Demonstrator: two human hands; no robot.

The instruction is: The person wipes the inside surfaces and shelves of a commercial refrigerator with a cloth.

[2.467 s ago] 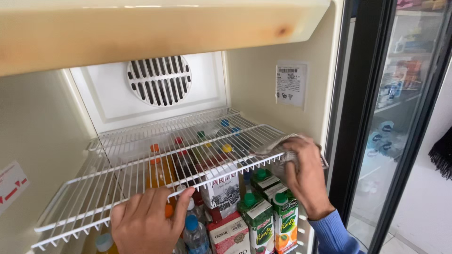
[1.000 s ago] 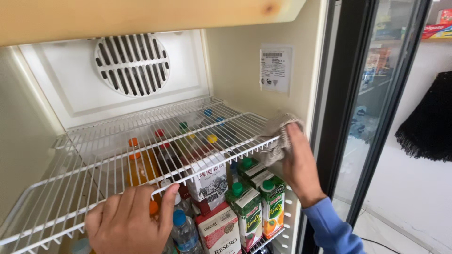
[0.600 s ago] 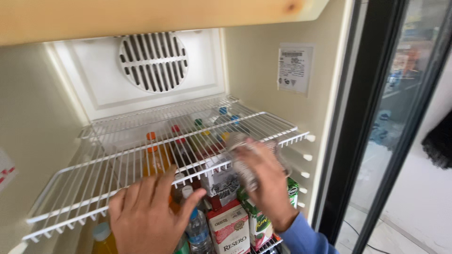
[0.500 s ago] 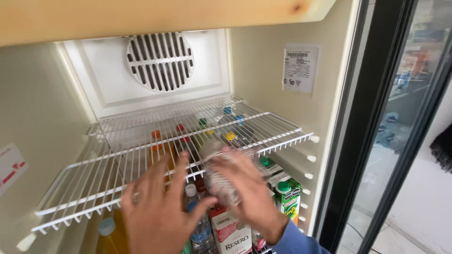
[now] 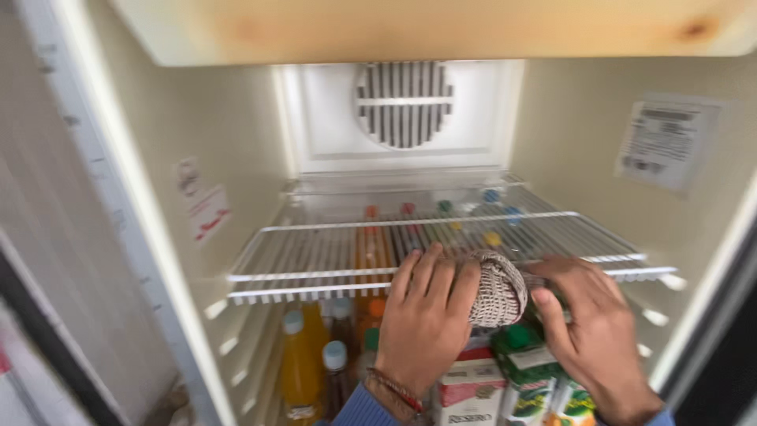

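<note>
My left hand (image 5: 426,323) and my right hand (image 5: 587,331) meet at the front edge of a white wire shelf (image 5: 315,252) inside an open fridge. Between them is a balled grey knitted cloth (image 5: 495,289). The left fingers curl over the cloth's left side, and the right thumb and fingers touch its right side. The cloth rests against the shelf's front rail. The picture is blurred, so the exact grip is unclear.
Below the shelf stand orange drink bottles (image 5: 301,371), capped bottles (image 5: 335,367) and juice cartons (image 5: 524,379). A round fan grille (image 5: 403,104) is on the back wall, a paper label (image 5: 664,143) on the right wall, and a wooden board (image 5: 441,28) overhead.
My right hand carried the cloth from the shelf's right end leftward to the front middle. My left hand moved right from the front rail to meet it. The view shifted left.
</note>
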